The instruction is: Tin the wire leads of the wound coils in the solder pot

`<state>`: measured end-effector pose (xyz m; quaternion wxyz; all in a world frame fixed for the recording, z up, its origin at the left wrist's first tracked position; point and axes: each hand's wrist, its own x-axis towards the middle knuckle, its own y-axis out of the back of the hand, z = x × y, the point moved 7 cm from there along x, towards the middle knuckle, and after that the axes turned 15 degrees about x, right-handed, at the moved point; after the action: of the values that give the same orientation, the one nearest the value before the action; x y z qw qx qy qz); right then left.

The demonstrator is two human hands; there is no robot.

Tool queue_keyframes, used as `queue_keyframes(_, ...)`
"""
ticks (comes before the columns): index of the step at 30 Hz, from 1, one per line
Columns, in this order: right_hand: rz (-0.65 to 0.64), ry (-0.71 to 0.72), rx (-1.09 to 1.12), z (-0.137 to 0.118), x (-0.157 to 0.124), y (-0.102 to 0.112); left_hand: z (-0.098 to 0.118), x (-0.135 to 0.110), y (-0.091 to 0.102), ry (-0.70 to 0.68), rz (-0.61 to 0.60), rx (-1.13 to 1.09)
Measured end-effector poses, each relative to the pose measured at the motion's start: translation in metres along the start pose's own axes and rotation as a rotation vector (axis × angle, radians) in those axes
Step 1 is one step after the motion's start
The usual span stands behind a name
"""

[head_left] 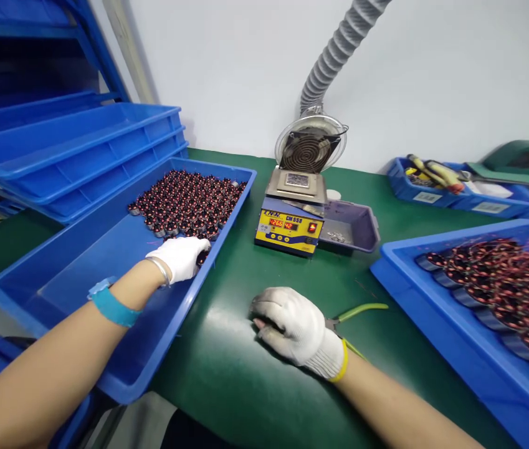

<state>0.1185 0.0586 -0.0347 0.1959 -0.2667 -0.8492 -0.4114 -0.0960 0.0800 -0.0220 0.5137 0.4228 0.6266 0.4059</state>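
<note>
My left hand (179, 257), in a white glove, reaches into the long blue tray (58, 274). Its fingers are closed on a small copper-wound stator (203, 257) by the tray's right wall; the hand partly hides it. Just beyond, many similar stators (189, 199) stand packed in rows. On the green table rests my right hand (292, 321), gloved, its fingers loosely bent and the thumb apart from them, with nothing visible between. Green-handled pliers (362, 309) lie beside and partly behind its wrist.
A yellow-fronted heated solder pot (287, 227) stands mid-table, under a fan and a grey duct (339, 53). Beside it sits a purple bin (355, 227). At right is a blue tray (432, 299) of wired stators; small tool bins (425, 193) stand behind. Stacked blue trays (81, 156) rise at left.
</note>
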Motion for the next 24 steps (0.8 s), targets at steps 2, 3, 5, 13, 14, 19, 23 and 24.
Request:
queue_keyframes(2,-0.008,0.004,0.009,0.0,-0.001,-0.002,-0.001,0.002,-0.001,0.0,0.012,-0.048)
queue_keyframes(3,-0.005,0.0,0.021,-0.001,-0.002,-0.003,-0.005,0.002,0.001,0.005,0.02,-0.08)
queue_keyframes(5,0.023,-0.035,0.063,-0.001,-0.003,-0.002,-0.016,-0.001,0.007,0.018,0.04,-0.157)
queue_keyframes(13,0.244,-0.554,0.957,0.023,0.005,0.0,0.048,-0.039,0.048,-0.21,0.276,-0.478)
queue_keyframes(14,0.208,-0.554,1.05,0.021,0.008,0.0,0.069,-0.045,0.051,-0.301,0.318,-0.401)
queue_keyframes(19,0.142,-0.615,1.206,0.016,0.004,0.011,0.12,-0.061,0.052,-0.558,0.5,-0.248)
queue_keyframes(23,0.342,-0.588,0.98,0.014,-0.004,0.03,0.097,-0.048,0.043,-0.324,0.367,-0.36)
queue_keyframes(24,0.374,-0.562,0.875,0.013,-0.005,0.034,0.095,-0.045,0.038,-0.306,0.259,-0.386)
